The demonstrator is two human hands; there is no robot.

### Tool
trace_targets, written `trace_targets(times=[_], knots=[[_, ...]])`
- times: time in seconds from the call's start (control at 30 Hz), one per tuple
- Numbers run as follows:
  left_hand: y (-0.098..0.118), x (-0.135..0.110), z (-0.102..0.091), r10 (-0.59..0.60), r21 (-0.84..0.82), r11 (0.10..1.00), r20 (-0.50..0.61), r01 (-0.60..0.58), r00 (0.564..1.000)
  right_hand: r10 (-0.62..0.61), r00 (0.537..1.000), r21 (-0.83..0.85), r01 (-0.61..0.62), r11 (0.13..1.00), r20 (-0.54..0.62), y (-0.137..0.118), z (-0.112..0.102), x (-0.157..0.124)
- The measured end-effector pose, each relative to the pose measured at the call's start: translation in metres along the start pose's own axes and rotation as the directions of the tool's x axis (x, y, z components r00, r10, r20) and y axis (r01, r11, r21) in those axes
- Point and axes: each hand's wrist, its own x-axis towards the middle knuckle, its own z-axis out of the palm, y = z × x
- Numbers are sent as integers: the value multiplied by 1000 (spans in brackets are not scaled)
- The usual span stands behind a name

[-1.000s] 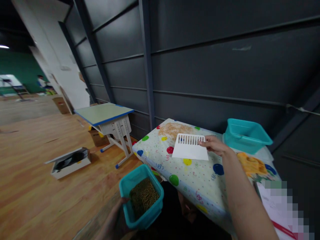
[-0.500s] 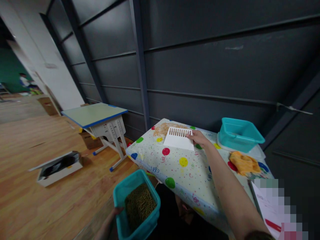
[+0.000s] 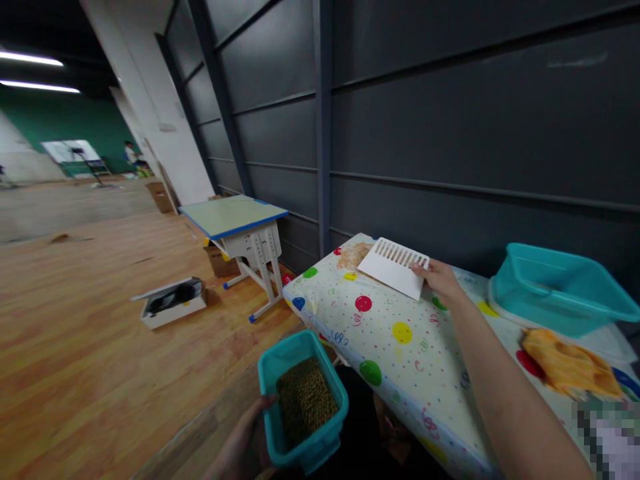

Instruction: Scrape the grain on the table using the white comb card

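My left hand (image 3: 251, 430) grips the side of a teal plastic bin (image 3: 270, 375), held low beside the table's near left edge. Greenish-brown grains (image 3: 311, 400) that look like beans or pellets partly fill it. Over the table, my right hand (image 3: 441, 280) pinches the right end of a white flat plate (image 3: 393, 272) with a row of slots along its far side. The plate lies close to the tabletop, partly over a patch of tan crumbs or shavings (image 3: 353, 256). Whether it touches the cloth I cannot tell.
A balloon-patterned cloth covers the table (image 3: 345, 317). Another teal bin (image 3: 555, 297) and a crumpled orange cloth (image 3: 570, 363) lie at its right. A dark panelled wall (image 3: 440, 133) stands behind. Leftward are a school desk (image 3: 233, 217) and an opened white box (image 3: 175, 307) on the floor.
My view has swung left, so the scene sits further right. The slotted plate has turned a little clockwise in my right hand. My left hand still holds the bin.
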Motion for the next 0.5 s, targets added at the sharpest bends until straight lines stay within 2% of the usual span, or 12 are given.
trace_targets(times=[0.13,0.23,0.37,0.43,0.5], knots=[[-2,6,-6,-38,-44,998,71,41,997,8,998,-4,-8,1000,59,-1,15,-6],[-4,9,-11,-54,-68,996,29,56,998,-75,997,-59,75,995,1,0,22,-5],[-4,4,-12,7,68,998,-55,-3,998,-194,977,-152,180,972,-82,1,15,3],[-2,3,-10,41,158,987,-70,-30,997,-224,969,-169,204,964,-108,2,7,6],[-1,5,-9,48,175,984,-70,-35,996,-228,961,-157,204,966,-153,2,0,9]])
